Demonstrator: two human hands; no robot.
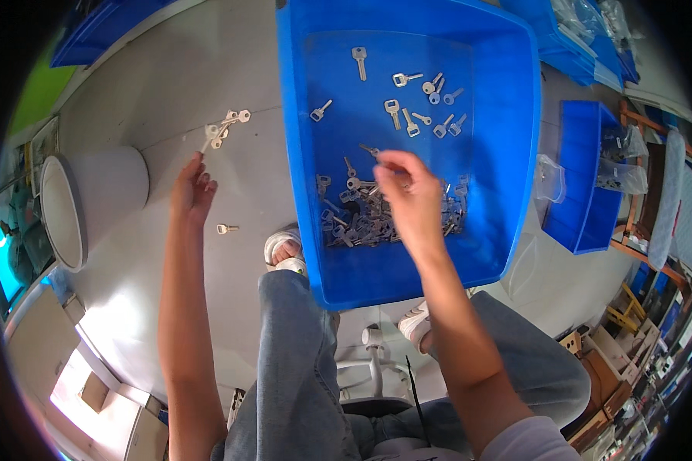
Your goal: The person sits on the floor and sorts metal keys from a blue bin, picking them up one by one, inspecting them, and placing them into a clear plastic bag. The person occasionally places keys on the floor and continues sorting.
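A small pile of silver keys (225, 132) lies on the pale floor at the left. My left hand (192, 190) is beside it, its thumb and finger closed on the blade of a key (210, 134) whose head overlaps the pile from above. One loose key (227, 229) rests on the floor nearer to me. Over the large blue bin (327, 286), my right hand (411, 196) is curled in a pinch, with a small key (369, 149) at its fingertips. Beneath it a heap of keys (373, 219) fills the near part of the bin, partly hidden by that hand.
Several keys (393, 113) are scattered over the bin's far part. A white round bucket (115, 192) stands at the left. At the right are another blue bin (580, 177), clear plastic bags (550, 178) and a cluttered rack. My legs (296, 338) straddle the bin's near edge.
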